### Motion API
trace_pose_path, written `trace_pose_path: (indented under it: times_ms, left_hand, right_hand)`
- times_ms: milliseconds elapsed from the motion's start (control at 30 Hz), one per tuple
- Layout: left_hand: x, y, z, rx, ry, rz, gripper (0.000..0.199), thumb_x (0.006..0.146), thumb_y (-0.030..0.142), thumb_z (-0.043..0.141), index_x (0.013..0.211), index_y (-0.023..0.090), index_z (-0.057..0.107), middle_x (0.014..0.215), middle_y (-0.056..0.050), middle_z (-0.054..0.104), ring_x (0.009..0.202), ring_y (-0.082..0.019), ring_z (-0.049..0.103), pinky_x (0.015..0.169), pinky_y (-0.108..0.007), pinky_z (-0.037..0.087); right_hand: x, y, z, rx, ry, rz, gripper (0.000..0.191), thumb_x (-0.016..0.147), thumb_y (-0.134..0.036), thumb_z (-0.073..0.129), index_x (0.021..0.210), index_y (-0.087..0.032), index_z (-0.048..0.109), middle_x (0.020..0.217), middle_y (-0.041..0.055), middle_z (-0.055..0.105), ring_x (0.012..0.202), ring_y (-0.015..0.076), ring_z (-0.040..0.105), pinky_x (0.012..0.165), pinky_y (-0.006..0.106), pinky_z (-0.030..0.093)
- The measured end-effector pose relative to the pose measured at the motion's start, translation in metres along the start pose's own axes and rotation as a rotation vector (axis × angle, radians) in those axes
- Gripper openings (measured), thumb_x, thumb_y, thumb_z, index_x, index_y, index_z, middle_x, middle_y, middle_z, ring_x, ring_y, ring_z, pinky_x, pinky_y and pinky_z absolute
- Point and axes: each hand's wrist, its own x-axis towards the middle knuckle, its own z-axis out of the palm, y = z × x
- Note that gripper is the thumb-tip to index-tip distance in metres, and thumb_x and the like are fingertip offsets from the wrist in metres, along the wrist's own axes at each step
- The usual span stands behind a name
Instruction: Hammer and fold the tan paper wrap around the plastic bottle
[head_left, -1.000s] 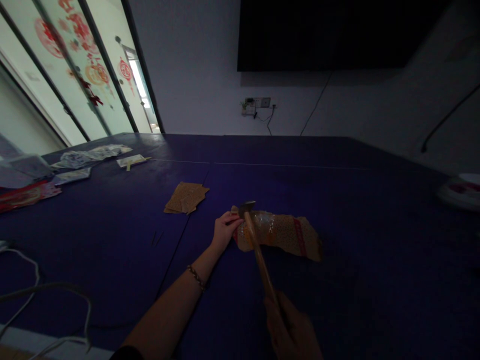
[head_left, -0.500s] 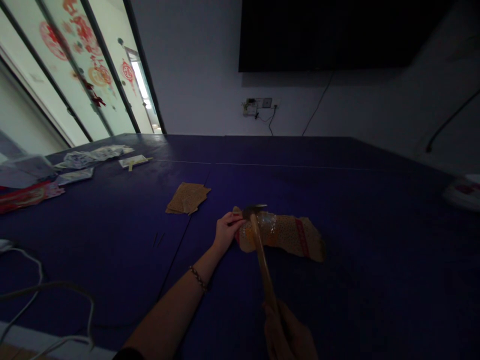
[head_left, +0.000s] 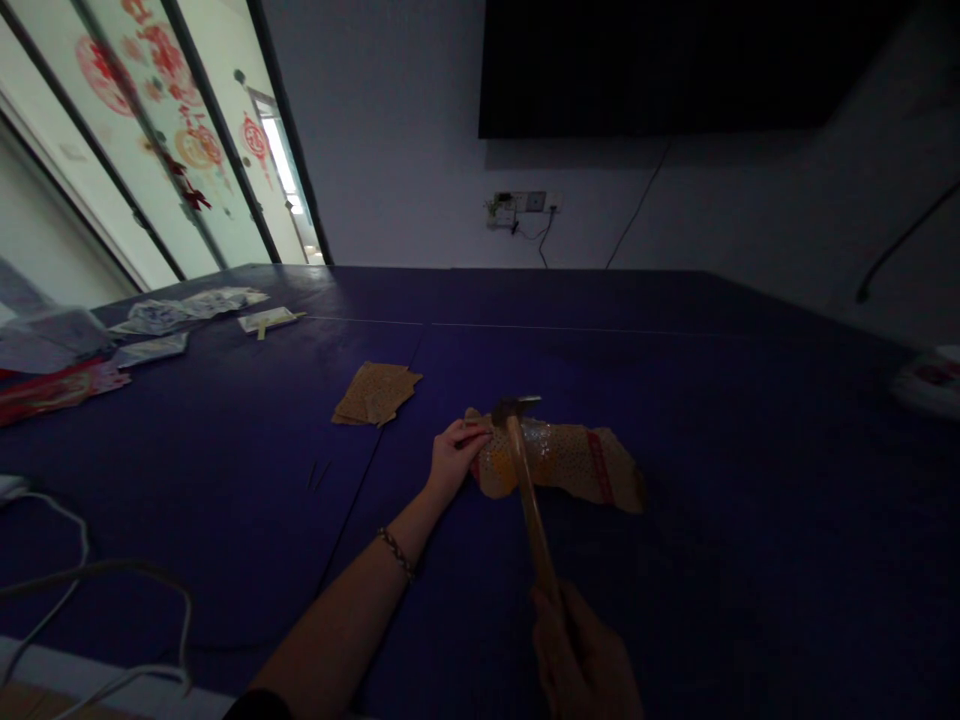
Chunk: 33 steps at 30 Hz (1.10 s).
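A hammer with a wooden handle (head_left: pixel 532 510) is in my right hand (head_left: pixel 581 650), which is closed round the handle's lower end. Its dark metal head is over the left part of a brown, dotted cardboard piece (head_left: pixel 566 462) with red bands and shiny tape. At the left end of that piece is my left hand (head_left: pixel 454 455), its thumb and fingertips pinched together; what is between them is too small to make out. Two thin dark nail-like rods (head_left: pixel 316 476) lie to the left of my left hand. Flat brown pieces (head_left: pixel 375 393) lie stacked beyond it.
The dark blue table (head_left: pixel 712 400) reaches back to the wall. Plastic packets (head_left: pixel 187 310), a red package (head_left: pixel 56 390) and a small white packet (head_left: pixel 268 320) lie at the left. White cables (head_left: pixel 79 530) loop at the lower left. A blurred pale object (head_left: pixel 930 385) sits at the right edge.
The hammer head has risen slightly and shifted a little to the right, along with my right hand. My left hand has stayed at the cardboard's left end.
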Motion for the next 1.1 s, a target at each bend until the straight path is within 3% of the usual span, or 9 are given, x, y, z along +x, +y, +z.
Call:
trace_pose_path:
  times_ms: [267, 400, 533, 767, 1100]
  left_hand:
    - [0.0007, -0.0006, -0.0009, 0.021, 0.008, 0.008, 0.011, 0.065, 0.023, 0.062, 0.073, 0.019, 0.068, 0.074, -0.002, 0.060, 0.073, -0.015, 0.055, 0.070, -0.027, 0.042]
    - [0.0013, -0.0009, -0.0012, 0.015, 0.014, 0.013, 0.009, 0.065, 0.024, 0.063, 0.069, 0.018, 0.067, 0.075, -0.002, 0.061, 0.074, -0.016, 0.055, 0.072, -0.028, 0.042]
    - [0.0015, -0.0027, -0.0011, -0.028, 0.012, 0.007, 0.008, 0.064, 0.022, 0.062, 0.069, 0.017, 0.067, 0.073, -0.002, 0.060, 0.073, -0.015, 0.055, 0.071, -0.027, 0.041]
    - [0.0001, 0.0000, 0.0000, -0.033, 0.025, 0.005, 0.009, 0.065, 0.025, 0.062, 0.068, 0.018, 0.066, 0.075, -0.003, 0.060, 0.077, -0.017, 0.056, 0.074, -0.029, 0.041]
    - [-0.0002, 0.0025, -0.0008, -0.024, 0.026, -0.030, 0.010, 0.066, 0.024, 0.061, 0.071, 0.018, 0.067, 0.075, -0.003, 0.062, 0.075, -0.017, 0.056, 0.072, -0.028, 0.042]
  right_hand:
    - [0.0001, -0.0021, 0.0028, 0.063, -0.031, 0.032, 0.051, 0.077, -0.057, 0.035, 0.081, -0.013, 0.061, 0.044, 0.0011, 0.052, 0.036, 0.0116, 0.046, 0.037, 0.021, 0.036]
    - [-0.0001, -0.0027, 0.0017, 0.035, 0.018, -0.042, 0.048, 0.077, -0.055, 0.037, 0.078, -0.014, 0.062, 0.052, 0.0039, 0.057, 0.041, 0.0120, 0.049, 0.043, 0.021, 0.040]
    - [0.0011, -0.0014, -0.0015, -0.025, -0.022, -0.092, 0.048, 0.078, -0.055, 0.036, 0.076, -0.016, 0.064, 0.050, 0.0044, 0.057, 0.041, 0.0132, 0.050, 0.042, 0.021, 0.041]
    - [0.0002, 0.0006, 0.0012, -0.017, -0.005, -0.041, 0.058, 0.078, -0.060, 0.030, 0.083, -0.013, 0.062, 0.051, 0.0054, 0.058, 0.042, 0.0143, 0.052, 0.043, 0.022, 0.041]
    - [0.0014, 0.0051, 0.0033, 0.000, -0.005, -0.004, 0.057, 0.076, -0.061, 0.033, 0.083, -0.013, 0.062, 0.049, 0.0043, 0.056, 0.041, 0.0140, 0.051, 0.041, 0.022, 0.040]
